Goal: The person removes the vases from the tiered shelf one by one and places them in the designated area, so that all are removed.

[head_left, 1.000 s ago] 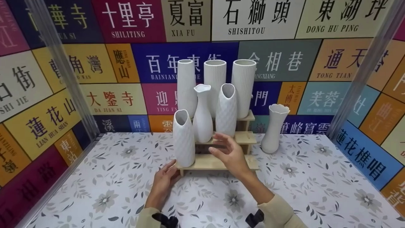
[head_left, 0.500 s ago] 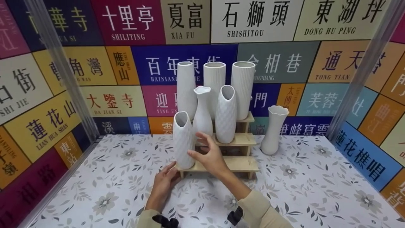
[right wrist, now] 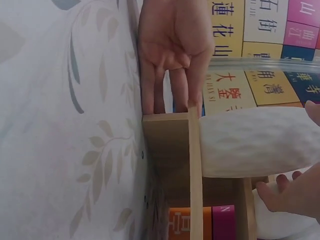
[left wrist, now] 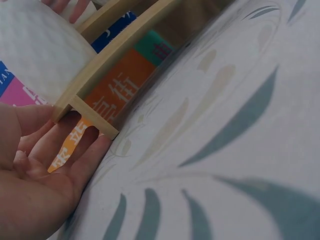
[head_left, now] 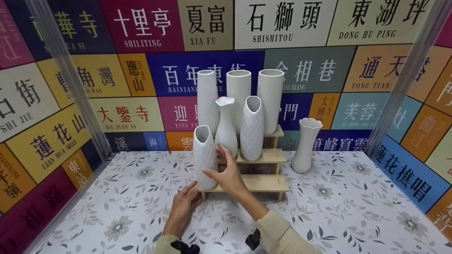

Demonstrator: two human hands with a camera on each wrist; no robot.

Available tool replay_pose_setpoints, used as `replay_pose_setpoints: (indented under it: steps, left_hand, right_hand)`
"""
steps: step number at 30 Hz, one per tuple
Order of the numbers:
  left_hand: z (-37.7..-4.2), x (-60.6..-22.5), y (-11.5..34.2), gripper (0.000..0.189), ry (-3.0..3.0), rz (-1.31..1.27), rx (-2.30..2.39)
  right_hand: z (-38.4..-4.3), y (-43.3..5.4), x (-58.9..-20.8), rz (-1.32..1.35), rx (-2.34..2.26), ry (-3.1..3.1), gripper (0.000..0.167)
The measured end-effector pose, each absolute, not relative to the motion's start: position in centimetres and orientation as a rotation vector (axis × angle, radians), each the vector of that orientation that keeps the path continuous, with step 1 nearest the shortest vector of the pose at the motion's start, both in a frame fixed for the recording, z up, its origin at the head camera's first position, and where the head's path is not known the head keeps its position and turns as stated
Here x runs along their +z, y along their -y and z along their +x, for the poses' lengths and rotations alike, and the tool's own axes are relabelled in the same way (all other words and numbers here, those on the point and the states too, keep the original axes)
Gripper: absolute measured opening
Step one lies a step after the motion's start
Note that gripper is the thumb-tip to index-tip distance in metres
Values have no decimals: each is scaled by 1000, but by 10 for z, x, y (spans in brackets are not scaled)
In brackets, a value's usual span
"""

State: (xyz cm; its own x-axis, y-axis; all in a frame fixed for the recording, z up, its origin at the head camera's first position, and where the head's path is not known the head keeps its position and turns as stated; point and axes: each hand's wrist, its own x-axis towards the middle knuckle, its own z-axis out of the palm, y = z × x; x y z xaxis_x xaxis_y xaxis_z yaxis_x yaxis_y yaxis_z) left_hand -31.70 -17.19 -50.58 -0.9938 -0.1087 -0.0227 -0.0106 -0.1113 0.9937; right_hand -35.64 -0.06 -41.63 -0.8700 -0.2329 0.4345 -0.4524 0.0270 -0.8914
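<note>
A white vase with a textured surface and a slanted mouth (head_left: 204, 155) stands upright at the left end of the lowest step of a wooden stepped stand (head_left: 261, 182). My right hand (head_left: 229, 176) is at this vase, its thumb across the front and its fingers by the right side; whether they press it cannot be told. Straight fingers of my left hand (head_left: 183, 203) touch the left end of the lowest step; in the left wrist view the hand (left wrist: 45, 165) has its thumb at the board's edge and fingers by the leg. Behind the right hand stands a narrow-necked vase (head_left: 226, 130).
A dimpled vase (head_left: 252, 134) shares the middle step. Three tall cylindrical vases, including a ribbed one (head_left: 271, 102), fill the top step. One scallop-rimmed vase (head_left: 306, 146) stands on the flower-patterned table (head_left: 353, 211), right of the stand. Sign-covered walls rise behind.
My right hand has moved left from in front of the middle step to the textured vase at the left end. The left hand has stayed at the stand's end.
</note>
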Motion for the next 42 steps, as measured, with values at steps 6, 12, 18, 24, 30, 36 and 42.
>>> replay_pose_setpoints:
  steps: [6, 12, 18, 24, 30, 36, 42]
  left_hand:
    - [-317, -504, 172, 51, 2042, 146, -2289]
    - [-317, -506, 173, 51, 2042, 169, -2275]
    - [-316, -509, 173, 51, 2000, 77, -2316]
    - [-316, -507, 172, 52, 1989, 60, -2324]
    - [-316, -506, 172, 51, 2000, 75, -2316]
    - [-318, -506, 173, 50, 2010, 108, -2304]
    - [-315, -506, 173, 50, 2012, 103, -2310]
  right_hand:
    - [-359, 7, -423, 703, 1876, 2124, 87]
    - [-358, 17, -425, 667, 1785, 2097, 88]
    - [-357, 23, -427, 630, 1694, 2078, 90]
    - [-358, 24, -425, 617, 1659, 2048, 89]
    - [-357, 24, -425, 605, 1621, 2046, 92]
    - [-350, 19, -422, 586, 1597, 2069, 94]
    - [-339, 5, -417, 607, 1570, 2073, 95]
